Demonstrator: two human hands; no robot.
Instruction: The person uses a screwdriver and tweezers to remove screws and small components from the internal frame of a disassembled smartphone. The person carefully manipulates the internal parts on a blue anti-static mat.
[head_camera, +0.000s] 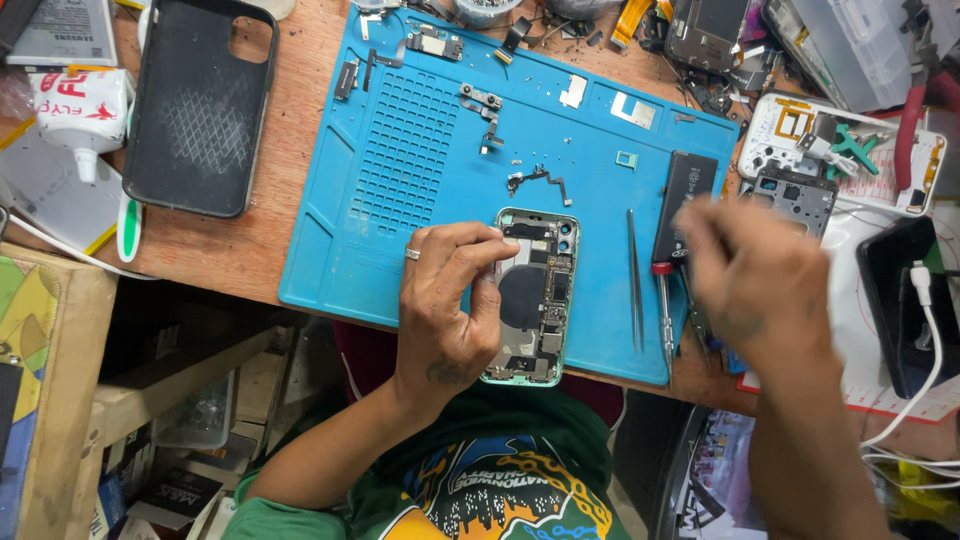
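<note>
Nearest the camera: green printed shirt (500, 480), both forearms reaching out over the tabletop (240, 250).

Left hand (450, 300) curled over the left edge of an opened phone (540, 300). Thumb and fingertips pinch its rim; ring on one finger. The phone lies back-open, face down, near the front edge of a blue mat (400, 200), long axis running away from the person. Dark round coil and circuit parts visible inside; pale green frame.

Right hand (750, 280) blurred, hovering above the mat's right front corner, apart from the phone. Fingers partly bent; cannot tell whether it holds anything.

Just right of the phone: tweezers (633, 270) lying lengthwise on the mat. Beside them a red-collared screwdriver (665, 310), partly under the right hand. A black battery (685, 200) lies near the mat's right edge, beyond the screwdriver.

Mid-mat, beyond the phone: a small flex cable (540, 180), loose screws around it, small metal brackets (575, 90) farther up.

Left of the mat, on bare wood: black phone case (200, 100), inside up. A white bottle (80, 110) lies left of it.

Far right: a second dark phone (905, 300) with a white cable (930, 330) plugged in, and a stripped phone frame (790, 195) behind the right hand. Far edge: clutter of parts, too small to sort.
</note>
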